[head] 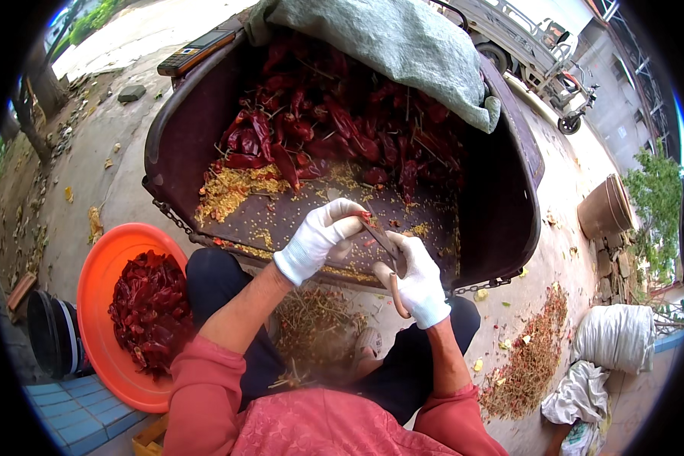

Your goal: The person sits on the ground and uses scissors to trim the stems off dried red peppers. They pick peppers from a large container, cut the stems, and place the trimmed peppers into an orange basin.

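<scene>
My left hand (323,238), in a white glove, pinches a small piece of red chili (362,215) between thumb and fingers. My right hand (416,279), gloved too, holds scissors (383,238) whose blades point up and left to the chili piece. One curved handle (399,296) shows below the fingers. Both hands are above the near edge of a dark cargo box (171,122). Dried red chilies (342,125) with stems are heaped in its far part, partly under a grey-green woven sack (376,45). Yellow seeds (233,191) lie scattered on the box floor.
An orange basin (97,285) of cut red chilies (148,313) stands at my left, beside a black bucket (48,336). Stem scraps (319,319) lie between my feet, with another pile (524,359) at right. A mobile phone (196,52) rests on the box's rim. Chains hang along its near edge.
</scene>
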Action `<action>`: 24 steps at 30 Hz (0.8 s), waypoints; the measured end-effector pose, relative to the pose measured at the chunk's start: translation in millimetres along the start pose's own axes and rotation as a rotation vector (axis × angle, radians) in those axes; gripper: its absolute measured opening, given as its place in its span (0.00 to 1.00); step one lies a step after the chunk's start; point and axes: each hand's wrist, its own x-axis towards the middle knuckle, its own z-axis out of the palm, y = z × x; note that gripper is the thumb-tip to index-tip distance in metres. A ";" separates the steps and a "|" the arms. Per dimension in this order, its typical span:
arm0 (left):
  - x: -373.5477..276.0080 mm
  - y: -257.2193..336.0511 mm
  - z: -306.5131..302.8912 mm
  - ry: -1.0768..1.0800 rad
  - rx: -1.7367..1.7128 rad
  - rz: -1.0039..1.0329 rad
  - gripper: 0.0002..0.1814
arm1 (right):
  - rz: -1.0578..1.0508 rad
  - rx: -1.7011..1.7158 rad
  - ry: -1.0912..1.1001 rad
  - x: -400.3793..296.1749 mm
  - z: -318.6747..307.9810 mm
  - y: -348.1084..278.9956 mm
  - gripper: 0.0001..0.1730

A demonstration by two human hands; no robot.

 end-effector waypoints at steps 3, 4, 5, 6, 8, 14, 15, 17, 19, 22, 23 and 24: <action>-0.2 -1.0 1.6 0.011 0.033 0.000 0.06 | -0.031 -0.067 0.022 1.2 1.1 -2.5 0.29; -0.3 -1.4 1.6 0.017 0.042 0.004 0.06 | -0.039 -0.083 0.025 1.2 0.3 -5.4 0.29; -0.3 -2.2 0.7 0.008 0.040 0.001 0.07 | -0.046 -0.098 0.028 1.2 -0.1 -6.7 0.29; -0.4 -3.2 -0.7 -0.003 0.037 -0.003 0.07 | -0.053 -0.116 0.028 1.0 0.1 -6.5 0.29; -0.7 -4.3 -1.6 -0.016 0.034 -0.012 0.07 | -0.068 -0.151 0.029 0.4 0.2 -6.0 0.28; -1.4 -15.1 1.5 0.053 0.147 -0.002 0.06 | 0.039 -0.180 -0.056 -2.5 -2.6 -8.3 0.26; -1.8 -15.6 1.6 0.053 0.169 -0.004 0.07 | 0.036 -0.206 -0.067 -3.1 -4.2 -8.5 0.26; -3.1 -15.8 1.6 0.052 0.212 -0.008 0.07 | 0.031 -0.258 -0.090 -4.3 -7.8 -9.6 0.26; -3.7 -15.7 5.6 0.066 0.260 0.014 0.06 | -0.005 -0.277 -0.068 -6.5 -8.3 -5.3 0.25; -4.4 -13.2 11.4 0.066 0.331 0.009 0.06 | 0.023 -0.309 -0.107 -7.3 -8.8 -4.2 0.25; -4.6 -12.6 12.3 0.063 0.355 0.001 0.06 | 0.046 -0.320 -0.131 -7.4 -8.9 -4.3 0.24; -6.0 -12.4 11.6 0.059 0.353 -0.013 0.07 | 0.033 -0.292 -0.122 -8.4 -8.6 -3.4 0.23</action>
